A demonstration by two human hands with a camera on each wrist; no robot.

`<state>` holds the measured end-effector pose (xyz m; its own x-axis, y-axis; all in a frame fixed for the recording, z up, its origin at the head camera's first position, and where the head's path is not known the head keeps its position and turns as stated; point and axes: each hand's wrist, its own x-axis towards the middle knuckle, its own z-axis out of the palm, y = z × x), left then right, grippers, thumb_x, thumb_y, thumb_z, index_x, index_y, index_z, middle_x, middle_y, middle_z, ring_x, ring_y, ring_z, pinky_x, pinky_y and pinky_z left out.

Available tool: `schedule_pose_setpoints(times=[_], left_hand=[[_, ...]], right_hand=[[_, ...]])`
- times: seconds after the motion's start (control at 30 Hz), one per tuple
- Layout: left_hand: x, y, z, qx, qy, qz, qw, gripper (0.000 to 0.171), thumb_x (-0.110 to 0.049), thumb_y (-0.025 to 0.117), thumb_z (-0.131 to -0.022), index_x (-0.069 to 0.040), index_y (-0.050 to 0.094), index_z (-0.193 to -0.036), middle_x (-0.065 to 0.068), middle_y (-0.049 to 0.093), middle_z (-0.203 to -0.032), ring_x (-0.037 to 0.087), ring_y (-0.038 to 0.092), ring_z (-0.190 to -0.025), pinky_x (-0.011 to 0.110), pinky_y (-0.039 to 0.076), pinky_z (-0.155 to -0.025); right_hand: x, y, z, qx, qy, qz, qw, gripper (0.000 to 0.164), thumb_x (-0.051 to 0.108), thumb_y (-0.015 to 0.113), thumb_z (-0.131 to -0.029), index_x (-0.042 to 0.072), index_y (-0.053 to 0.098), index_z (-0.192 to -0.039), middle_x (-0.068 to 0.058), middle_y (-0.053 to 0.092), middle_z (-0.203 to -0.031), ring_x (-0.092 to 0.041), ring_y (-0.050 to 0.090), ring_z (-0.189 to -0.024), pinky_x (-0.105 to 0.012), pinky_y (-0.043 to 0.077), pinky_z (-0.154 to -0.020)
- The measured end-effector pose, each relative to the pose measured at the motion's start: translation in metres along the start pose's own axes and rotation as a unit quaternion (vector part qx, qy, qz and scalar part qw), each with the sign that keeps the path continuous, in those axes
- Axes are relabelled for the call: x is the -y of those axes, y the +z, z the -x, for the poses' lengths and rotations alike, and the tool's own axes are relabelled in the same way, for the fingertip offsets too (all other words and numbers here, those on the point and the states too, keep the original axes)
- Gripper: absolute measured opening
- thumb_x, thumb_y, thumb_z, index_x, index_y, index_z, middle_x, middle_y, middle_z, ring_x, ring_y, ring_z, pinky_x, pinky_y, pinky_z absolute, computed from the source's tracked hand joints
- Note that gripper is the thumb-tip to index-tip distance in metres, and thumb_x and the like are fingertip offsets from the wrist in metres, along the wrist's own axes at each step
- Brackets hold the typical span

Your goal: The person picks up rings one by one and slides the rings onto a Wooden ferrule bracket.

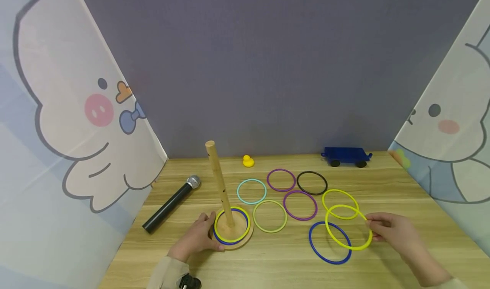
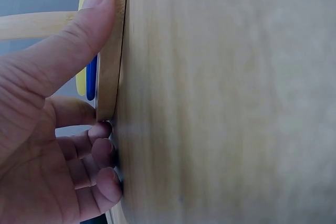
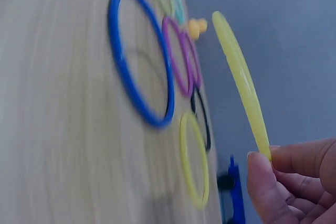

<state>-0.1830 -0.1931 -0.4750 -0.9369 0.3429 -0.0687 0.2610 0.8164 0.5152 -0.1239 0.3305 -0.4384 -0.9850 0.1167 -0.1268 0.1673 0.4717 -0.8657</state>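
My left hand (image 1: 197, 237) grips the left edge of a round wooden base (image 1: 248, 238), thumb on the near side and fingers beyond. A wooden peg (image 1: 220, 180) rises from that base. Around the peg's foot lie a yellow ring and a blue ring (image 2: 91, 80), the yellow one on top. Between thumb and fingers, my right hand (image 1: 396, 233) pinches another yellow ring (image 3: 244, 80), raised above the table. Beneath it, on the tabletop, are a blue ring (image 1: 311, 243) and a further yellow ring (image 1: 337, 190).
Two purple rings (image 1: 284, 204), a black ring (image 1: 311, 172), a light blue ring (image 1: 238, 193) and a pale green ring (image 1: 286, 218) lie mid-table. A microphone (image 1: 170, 206) is at left. A rubber duck (image 1: 248, 161) and a blue toy wagon (image 1: 346, 155) stand along the back wall.
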Motion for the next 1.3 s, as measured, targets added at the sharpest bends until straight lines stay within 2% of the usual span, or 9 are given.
schedule_pose_setpoints(times=[0.17,0.43,0.7,0.9,1.1,1.3], left_hand=[[0.002,0.001,0.000,-0.001,0.003,-0.004,1.0000,0.119,-0.047,0.092,-0.057,0.011,0.036,-0.145,0.010,0.046,-0.102,0.023,0.046,-0.089,0.045,0.043,-0.082],[-0.001,0.001,0.002,0.003,-0.003,0.000,1.0000,0.118,-0.046,0.092,-0.058,0.011,0.035,-0.145,0.011,0.047,-0.103,0.023,0.046,-0.090,0.046,0.043,-0.084],[-0.002,0.002,0.002,0.005,0.000,-0.003,1.0000,0.117,-0.044,0.091,-0.059,0.011,0.034,-0.145,0.012,0.046,-0.104,0.024,0.046,-0.092,0.047,0.043,-0.085],[-0.001,0.002,0.002,0.002,0.004,-0.004,1.0000,0.117,-0.043,0.092,-0.059,0.012,0.035,-0.145,0.013,0.047,-0.106,0.026,0.047,-0.096,0.049,0.042,-0.087],[-0.001,0.001,0.003,0.001,0.000,-0.004,1.0000,0.117,-0.043,0.092,-0.059,0.012,0.034,-0.145,0.014,0.047,-0.106,0.027,0.047,-0.096,0.050,0.042,-0.088],[-0.003,0.000,0.002,0.003,0.003,-0.001,1.0000,0.116,-0.042,0.092,-0.060,0.011,0.034,-0.145,0.013,0.046,-0.105,0.026,0.046,-0.094,0.049,0.042,-0.086]], right_hand=[[0.022,0.023,0.000,0.027,-0.013,-0.046,0.998,0.041,0.004,0.062,-0.093,-0.022,0.052,-0.123,-0.017,0.069,-0.097,-0.015,0.066,-0.072,-0.033,0.056,-0.066],[0.054,0.056,-0.005,0.077,-0.023,-0.075,0.994,0.039,0.008,0.063,-0.094,-0.017,0.055,-0.123,-0.008,0.067,-0.091,-0.017,0.064,-0.070,-0.034,0.056,-0.066],[0.081,0.090,-0.011,0.125,-0.086,-0.116,0.982,0.038,0.007,0.065,-0.092,-0.019,0.057,-0.118,-0.007,0.067,-0.086,-0.017,0.064,-0.068,-0.034,0.056,-0.065],[0.107,0.113,-0.011,0.149,-0.107,-0.123,0.975,0.035,0.006,0.066,-0.092,-0.018,0.059,-0.116,-0.007,0.067,-0.084,-0.018,0.063,-0.066,-0.033,0.056,-0.062],[0.131,0.128,-0.013,0.160,-0.124,-0.134,0.970,0.031,0.007,0.068,-0.090,-0.015,0.062,-0.112,-0.008,0.067,-0.083,-0.016,0.061,-0.064,-0.033,0.056,-0.062],[0.164,0.131,-0.012,0.172,-0.151,-0.142,0.963,0.030,0.011,0.068,-0.091,-0.010,0.064,-0.112,-0.008,0.066,-0.084,-0.017,0.063,-0.068,-0.034,0.056,-0.064]])
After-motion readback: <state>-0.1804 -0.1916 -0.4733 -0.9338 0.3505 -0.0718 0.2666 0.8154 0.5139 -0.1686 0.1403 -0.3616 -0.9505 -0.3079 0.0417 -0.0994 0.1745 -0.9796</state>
